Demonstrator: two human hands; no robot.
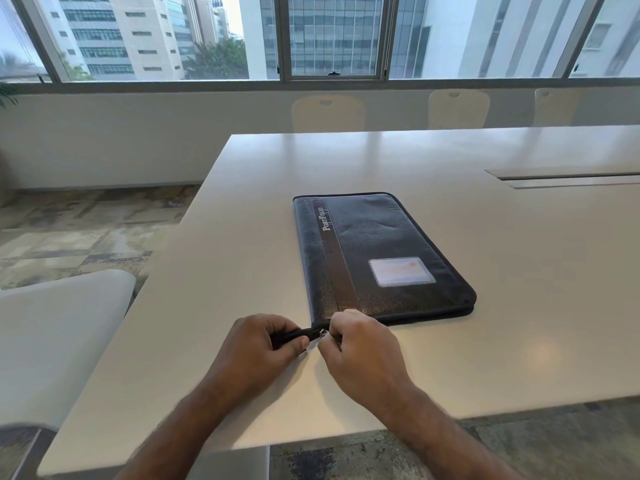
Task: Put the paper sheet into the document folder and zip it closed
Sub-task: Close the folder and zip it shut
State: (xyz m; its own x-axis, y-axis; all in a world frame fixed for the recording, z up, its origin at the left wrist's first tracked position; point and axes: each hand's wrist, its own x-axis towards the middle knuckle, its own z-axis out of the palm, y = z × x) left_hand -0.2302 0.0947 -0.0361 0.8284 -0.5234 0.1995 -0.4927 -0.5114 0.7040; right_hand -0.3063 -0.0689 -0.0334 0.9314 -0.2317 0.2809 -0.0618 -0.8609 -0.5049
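Document folder (381, 251), black grained leather with a stitched band reading "Portfolio" and a clear card window, lies flat and closed-looking on the pale glossy bench (214, 278), long side running away toward the windows. Paper sheet nowhere in view; judged already inside, though not provable from here. Zipping judged to be in its last stretch, right at the near left corner of the folder.

Left hand (263, 341), fingers curled, pinches a short black tab or tail of zipper tape (298, 336) jutting from that corner. Right hand (356, 344), also curled, pinches the small silver zipper pull (323, 333) just beside the left fingertips. Both hands touching the folder's near edge, close together, nearly meeting over the pull. Rest of the folder stretches away from them, untouched.

Whether the slider has reached its end stop: too small to tell. Next move probably calls for keeping the tail taut with the left hand while drawing the pull the final bit toward it, then letting go with both. Risk, as a guess: slack tape bunching at the corner, jamming the slider.

Elsewhere: 3 cream chair backs (328, 112) beyond the far edge, a cable slot (568, 176) in the bench to the right.
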